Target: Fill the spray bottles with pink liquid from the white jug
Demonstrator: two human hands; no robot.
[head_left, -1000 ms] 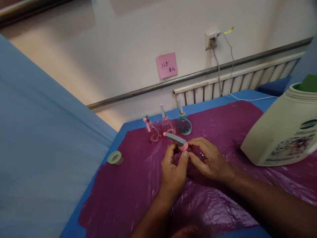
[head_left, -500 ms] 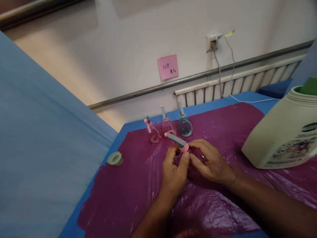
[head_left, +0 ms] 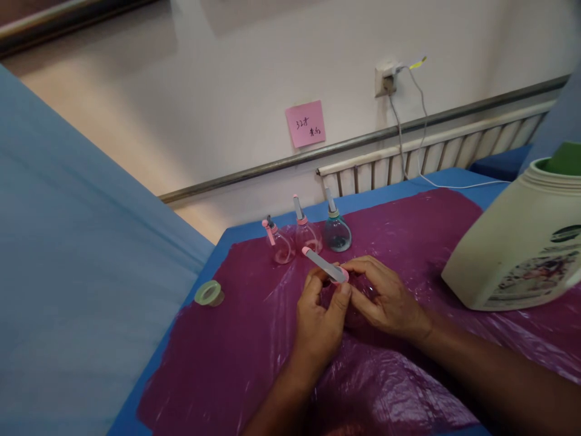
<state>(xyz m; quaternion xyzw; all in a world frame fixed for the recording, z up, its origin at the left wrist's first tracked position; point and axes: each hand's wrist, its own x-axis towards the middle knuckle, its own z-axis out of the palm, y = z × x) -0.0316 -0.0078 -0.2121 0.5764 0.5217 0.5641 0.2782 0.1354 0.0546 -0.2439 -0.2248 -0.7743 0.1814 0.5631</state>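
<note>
Between my hands is a clear spray bottle (head_left: 327,266) with a grey nozzle head and a pink collar; its body is largely covered by my fingers. My left hand (head_left: 320,309) is closed, with thumb and fingers around the pink collar. Wrapped about the bottle's clear body from the right, my right hand (head_left: 385,298) is closed too. Beyond them stand three similar small round bottles: a pink one (head_left: 284,248) at left, another pink one (head_left: 309,236) in the middle, and a teal one (head_left: 338,233) at right with dark liquid low inside.
A large cream jug (head_left: 521,242) with a green piece at its mouth stands at right. At left lies a pale green cap (head_left: 209,293). Purple plastic sheeting (head_left: 227,363) covers the blue table. A blue curtain (head_left: 82,272) hangs at left; a radiator (head_left: 436,151) and cable lie behind.
The held bottle's grey head has tipped and turned a little, its collar now facing more upward. Both hands stay around it, and the view has shifted slightly.
</note>
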